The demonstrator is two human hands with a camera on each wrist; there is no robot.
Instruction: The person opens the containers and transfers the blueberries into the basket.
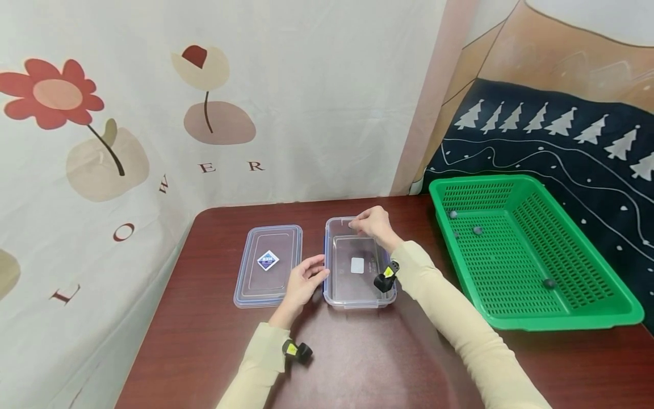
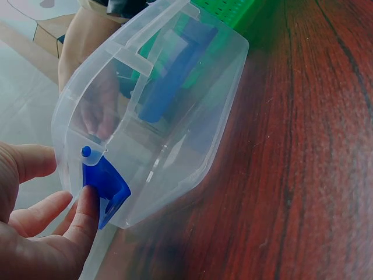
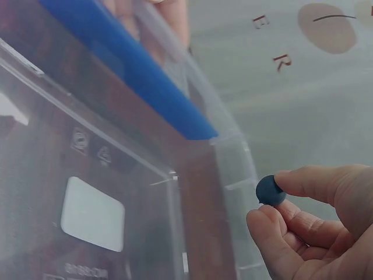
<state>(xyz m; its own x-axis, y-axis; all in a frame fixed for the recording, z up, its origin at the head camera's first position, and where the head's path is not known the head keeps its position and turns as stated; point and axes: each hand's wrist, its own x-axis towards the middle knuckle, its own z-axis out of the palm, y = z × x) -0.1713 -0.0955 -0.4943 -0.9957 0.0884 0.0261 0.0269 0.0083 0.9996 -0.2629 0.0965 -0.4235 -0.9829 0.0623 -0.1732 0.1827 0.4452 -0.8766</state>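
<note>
A clear plastic box with blue side latches stands uncovered on the table. At its far end my right hand pinches a small dark blue ball between thumb and fingers, close to the rim. Whether the ball is inside or just outside the rim, I cannot tell. My left hand is at the box's left side, its fingertips touching a blue latch that hangs down. Left of the box lies its clear lid with a blue-edged rim and a diamond sticker.
On the right is a green perforated basket with several small dark balls in it. The reddish-brown table meets a printed curtain at the back.
</note>
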